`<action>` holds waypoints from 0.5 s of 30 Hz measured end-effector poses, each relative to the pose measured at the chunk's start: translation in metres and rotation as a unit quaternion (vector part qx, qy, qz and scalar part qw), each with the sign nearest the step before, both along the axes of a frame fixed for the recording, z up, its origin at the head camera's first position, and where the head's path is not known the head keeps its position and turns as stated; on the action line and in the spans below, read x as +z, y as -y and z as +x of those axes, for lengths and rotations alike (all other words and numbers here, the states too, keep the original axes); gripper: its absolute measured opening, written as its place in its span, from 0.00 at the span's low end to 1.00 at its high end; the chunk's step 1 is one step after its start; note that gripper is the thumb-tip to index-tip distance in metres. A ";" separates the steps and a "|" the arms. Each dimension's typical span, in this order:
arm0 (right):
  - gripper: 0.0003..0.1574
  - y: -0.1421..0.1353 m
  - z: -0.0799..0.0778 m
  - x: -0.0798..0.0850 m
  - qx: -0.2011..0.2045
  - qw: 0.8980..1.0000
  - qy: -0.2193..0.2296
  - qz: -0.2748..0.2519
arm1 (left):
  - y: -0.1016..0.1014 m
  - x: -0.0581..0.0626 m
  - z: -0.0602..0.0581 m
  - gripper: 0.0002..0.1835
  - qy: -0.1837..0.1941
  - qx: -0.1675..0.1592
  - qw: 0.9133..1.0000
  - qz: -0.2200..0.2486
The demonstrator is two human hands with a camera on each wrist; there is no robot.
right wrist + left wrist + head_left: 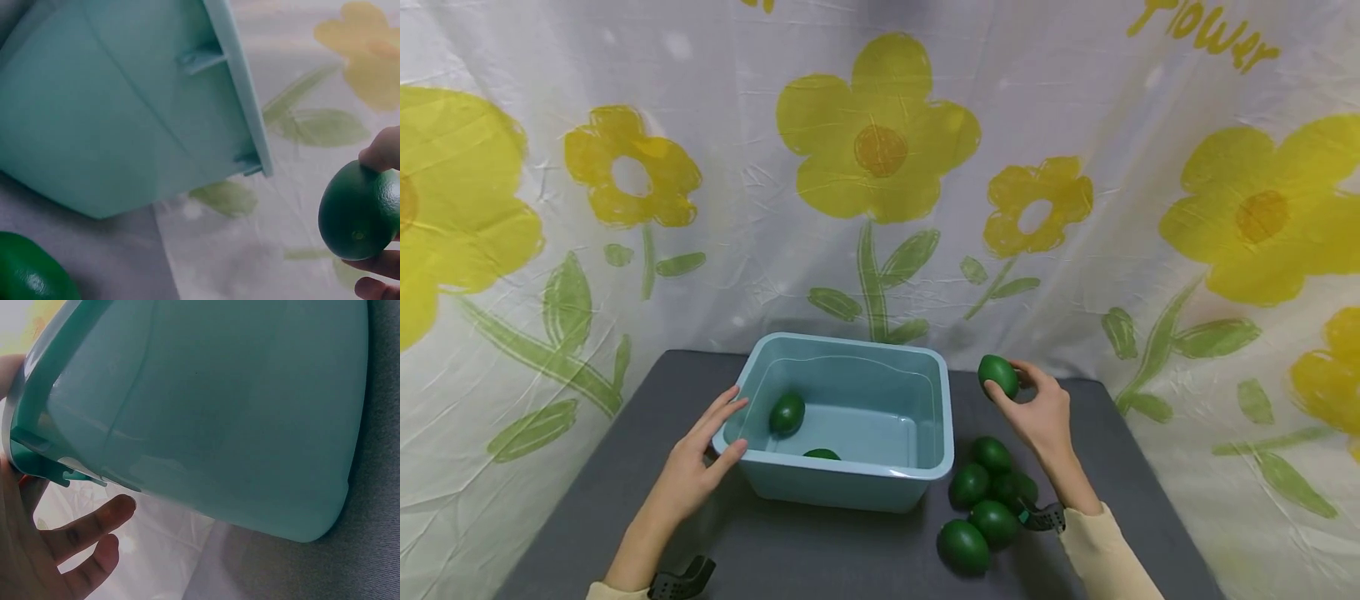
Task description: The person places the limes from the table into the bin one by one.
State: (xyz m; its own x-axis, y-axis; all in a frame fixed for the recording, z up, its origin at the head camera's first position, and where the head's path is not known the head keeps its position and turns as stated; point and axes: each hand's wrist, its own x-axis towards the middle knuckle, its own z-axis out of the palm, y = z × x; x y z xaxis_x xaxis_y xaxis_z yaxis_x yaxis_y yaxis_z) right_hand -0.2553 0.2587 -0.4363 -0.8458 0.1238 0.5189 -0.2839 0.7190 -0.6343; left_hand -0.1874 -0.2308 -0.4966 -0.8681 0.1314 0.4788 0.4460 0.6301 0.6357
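My right hand (1036, 408) pinches a smooth, dark green egg-shaped fruit (998, 377) between thumb and fingers, raised to the right of a light blue plastic tub (850, 492). The right wrist view also shows this fruit (356, 212) in the fingertips, beyond the tub's rim. My left hand (694, 471) rests at the tub's left front corner, its fingers spread and fairly straight at the rim. Two of its fingers (94, 528) stand free of the tub wall in the left wrist view. Inside the tub lies one green fruit (787, 414); another (822, 454) is partly hidden behind the front wall.
Several more green fruits (964, 546) lie clustered on the dark grey tabletop (820, 558), right of the tub and below my right forearm. Behind the table hangs a white curtain (730, 250) painted with yellow flowers. Each wrist wears a black band (1043, 517).
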 end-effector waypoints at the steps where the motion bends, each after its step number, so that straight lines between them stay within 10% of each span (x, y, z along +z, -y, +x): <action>1: 0.30 0.002 0.000 0.002 0.001 1.000 -0.004 -0.001 | 0.001 0.000 0.000 0.32 0.002 0.000 1.000 0.000; 15: 0.29 0.018 0.001 0.012 0.015 0.999 -0.025 -0.018 | 0.002 -0.002 -0.001 0.33 -0.003 0.002 1.000 0.000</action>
State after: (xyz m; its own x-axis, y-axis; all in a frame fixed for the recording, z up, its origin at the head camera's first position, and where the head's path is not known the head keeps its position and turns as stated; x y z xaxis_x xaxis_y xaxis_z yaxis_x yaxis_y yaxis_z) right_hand -0.2545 0.2406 -0.4247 -0.8222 0.1187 0.5567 -0.3368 0.6870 -0.6439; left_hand -0.1885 -0.2332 -0.4985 -0.8654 0.1283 0.4843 0.4476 0.6323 0.6323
